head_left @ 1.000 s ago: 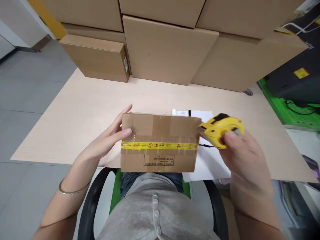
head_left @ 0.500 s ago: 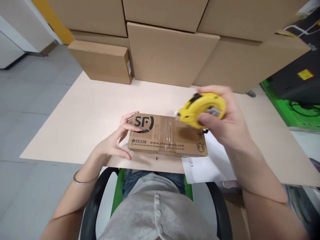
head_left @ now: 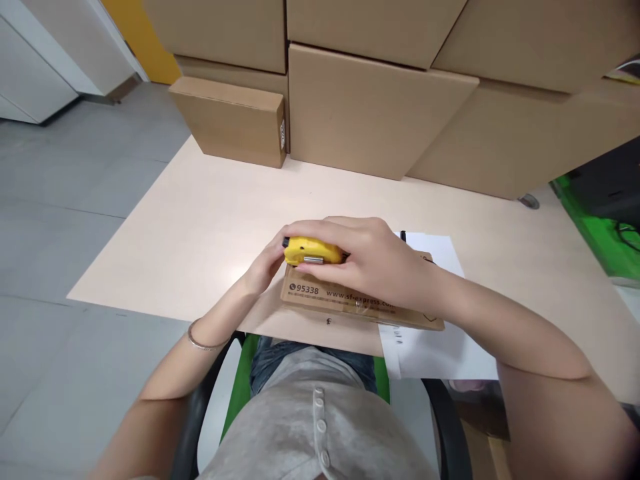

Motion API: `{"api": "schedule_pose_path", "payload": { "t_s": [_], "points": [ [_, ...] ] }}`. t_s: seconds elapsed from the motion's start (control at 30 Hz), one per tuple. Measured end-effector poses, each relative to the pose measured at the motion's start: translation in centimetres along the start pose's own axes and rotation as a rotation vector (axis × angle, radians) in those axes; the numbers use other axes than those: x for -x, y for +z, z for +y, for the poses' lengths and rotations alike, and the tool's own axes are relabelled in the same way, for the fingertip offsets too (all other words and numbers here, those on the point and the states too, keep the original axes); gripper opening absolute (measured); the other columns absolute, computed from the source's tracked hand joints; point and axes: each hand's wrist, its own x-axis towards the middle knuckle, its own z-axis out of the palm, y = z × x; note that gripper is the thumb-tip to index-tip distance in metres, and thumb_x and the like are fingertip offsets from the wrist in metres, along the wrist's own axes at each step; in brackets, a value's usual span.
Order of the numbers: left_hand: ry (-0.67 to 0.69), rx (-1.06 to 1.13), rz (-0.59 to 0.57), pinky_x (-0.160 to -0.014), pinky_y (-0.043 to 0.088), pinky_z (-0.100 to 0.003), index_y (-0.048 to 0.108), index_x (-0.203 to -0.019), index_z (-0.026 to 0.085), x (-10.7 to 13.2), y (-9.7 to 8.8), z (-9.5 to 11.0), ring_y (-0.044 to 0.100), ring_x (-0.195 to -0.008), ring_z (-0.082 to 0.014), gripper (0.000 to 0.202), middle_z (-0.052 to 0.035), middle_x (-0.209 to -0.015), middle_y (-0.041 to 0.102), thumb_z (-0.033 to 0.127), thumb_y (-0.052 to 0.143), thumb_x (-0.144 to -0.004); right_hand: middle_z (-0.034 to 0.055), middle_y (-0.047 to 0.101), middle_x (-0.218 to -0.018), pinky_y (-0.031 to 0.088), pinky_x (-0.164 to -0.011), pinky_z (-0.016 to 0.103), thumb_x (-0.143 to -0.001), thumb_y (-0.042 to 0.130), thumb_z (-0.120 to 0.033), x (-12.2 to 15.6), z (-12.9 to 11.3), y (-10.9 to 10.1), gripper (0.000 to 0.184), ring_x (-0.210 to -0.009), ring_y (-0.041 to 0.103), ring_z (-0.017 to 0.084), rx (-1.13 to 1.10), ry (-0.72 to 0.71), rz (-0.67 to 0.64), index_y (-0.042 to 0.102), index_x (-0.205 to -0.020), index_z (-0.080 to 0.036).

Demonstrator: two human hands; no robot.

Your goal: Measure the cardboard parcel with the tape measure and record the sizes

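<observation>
A flat brown shipping box (head_left: 350,303) printed "95338" lies on the pale table (head_left: 200,220) at its near edge. My right hand (head_left: 370,257) is closed round a yellow tape dispenser (head_left: 311,251) and presses it onto the box's left end. My left hand (head_left: 264,267) rests against the left end of the box, right beside the dispenser; its fingers are mostly hidden behind the dispenser and the box. A thin bracelet (head_left: 203,341) circles my left wrist.
Large cardboard boxes (head_left: 370,107) are stacked along the table's far side, a smaller one (head_left: 230,120) at the left. White paper (head_left: 440,347) lies under and right of the shipping box, with a black pen (head_left: 403,235) behind it. A green item (head_left: 595,227) sits at the right.
The box went from standing on edge to lying flat with its printed face up. My right hand carried the dispenser from the box's right side across to its left end.
</observation>
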Motion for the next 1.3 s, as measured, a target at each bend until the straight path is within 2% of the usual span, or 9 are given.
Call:
{"api": "schedule_pose_path", "payload": {
  "t_s": [0.07, 0.17, 0.3, 0.43, 0.57, 0.9, 1.07, 1.2, 1.3],
  "points": [
    [0.052, -0.012, -0.036, -0.122, 0.044, -0.056, 0.073, -0.113, 0.029, -0.2, 0.0, 0.1, 0.061, -0.136, -0.035, 0.041, -0.0021, -0.132, 0.073, 0.063, 0.063, -0.092, -0.0027, 0.075, -0.136, 0.055, -0.105, 0.036, -0.101, 0.064, -0.029, 0.9, -0.1, -0.6, 0.036, -0.121, 0.072, 0.021, 0.016, 0.032, 0.0, 0.068, -0.137, -0.034],
    [0.108, 0.007, -0.132, -0.122, 0.042, -0.053, 0.073, -0.117, 0.032, -0.6, -0.2, 0.5, 0.057, -0.142, -0.0316, 0.035, -0.0011, -0.141, 0.07, 0.058, 0.064, -0.094, -0.0033, 0.078, -0.131, 0.06, -0.099, 0.035, -0.097, 0.073, -0.033, 3.4, 0.2, -2.2, 0.04, -0.112, 0.076, 0.022, 0.073, 0.133, 0.045, 0.07, -0.136, -0.036],
    [0.122, -0.006, -0.196, -0.116, 0.047, -0.049, 0.074, -0.118, 0.031, -0.8, -0.6, 1.0, 0.059, -0.14, -0.0301, 0.031, -0.0042, -0.144, 0.07, 0.05, 0.067, -0.095, -0.0035, 0.081, -0.119, 0.064, -0.09, 0.039, -0.09, 0.08, -0.039, 9.3, 1.9, -5.2, 0.041, -0.101, 0.079, 0.026, 0.12, 0.287, 0.093, 0.074, -0.131, -0.04],
    [0.146, 0.024, -0.201, -0.111, 0.052, -0.045, 0.074, -0.119, 0.028, -1.0, -0.7, 1.0, 0.064, -0.137, -0.0294, 0.03, -0.0065, -0.139, 0.073, 0.046, 0.069, -0.096, -0.0027, 0.082, -0.115, 0.067, -0.084, 0.038, -0.086, 0.085, -0.029, 15.9, 4.0, -7.4, 0.044, -0.095, 0.08, 0.024, 0.114, 0.319, 0.225, 0.076, -0.128, -0.041],
    [0.176, 0.072, -0.197, -0.113, 0.053, -0.045, 0.074, -0.119, 0.027, -1.1, -0.3, 1.0, 0.064, -0.138, -0.0297, 0.03, -0.0065, -0.134, 0.076, 0.047, 0.068, -0.096, -0.0035, 0.082, -0.116, 0.068, -0.084, 0.035, -0.083, 0.086, -0.023, 18.8, 4.8, -7.5, 0.05, -0.093, 0.08, 0.021, 0.083, 0.334, 0.28, 0.075, -0.128, -0.041],
    [0.144, 0.094, -0.183, -0.115, 0.053, -0.053, 0.072, -0.119, 0.028, -0.7, -0.3, 1.0, 0.062, -0.141, -0.0332, 0.034, -0.0081, -0.131, 0.077, 0.053, 0.069, -0.096, -0.0055, 0.082, -0.113, 0.068, -0.08, 0.034, -0.085, 0.085, -0.024, 17.6, 4.5, -7.2, 0.051, -0.091, 0.081, 0.02, 0.11, 0.289, 0.289, 0.074, -0.13, -0.045],
    [0.133, 0.087, -0.172, -0.114, 0.053, -0.052, 0.073, -0.118, 0.028, -0.6, -0.3, 1.1, 0.063, -0.14, -0.0323, 0.03, -0.0066, -0.129, 0.077, 0.048, 0.069, -0.095, -0.0044, 0.081, -0.118, 0.067, -0.079, 0.041, -0.088, 0.082, -0.037, 17.8, 3.4, -7.9, 0.048, -0.095, 0.079, 0.026, 0.121, 0.381, 0.262, 0.071, -0.133, -0.049],
    [0.119, 0.065, -0.152, -0.113, 0.053, -0.052, 0.074, -0.117, 0.027, -0.7, -0.4, 1.2, 0.064, -0.138, -0.0332, 0.033, -0.0075, -0.128, 0.077, 0.05, 0.07, -0.094, 0.0026, 0.077, -0.13, 0.064, -0.088, 0.044, -0.084, 0.085, -0.046, 13.2, 2.2, -6.9, 0.06, -0.101, 0.078, 0.03, 0.164, 0.367, 0.236, 0.067, -0.141, -0.038],
    [0.15, 0.009, -0.172, -0.109, 0.056, -0.049, 0.075, -0.118, 0.028, -0.9, -0.7, 1.2, 0.067, -0.134, -0.0321, 0.035, -0.0078, -0.126, 0.078, 0.053, 0.068, -0.095, -0.0007, 0.082, -0.108, 0.061, -0.075, 0.032, -0.085, 0.084, -0.041, 7.6, 1.5, -4.8, 0.041, -0.087, 0.078, 0.021, 0.039, 0.325, 0.075, 0.074, -0.123, -0.03]
  ]
}}
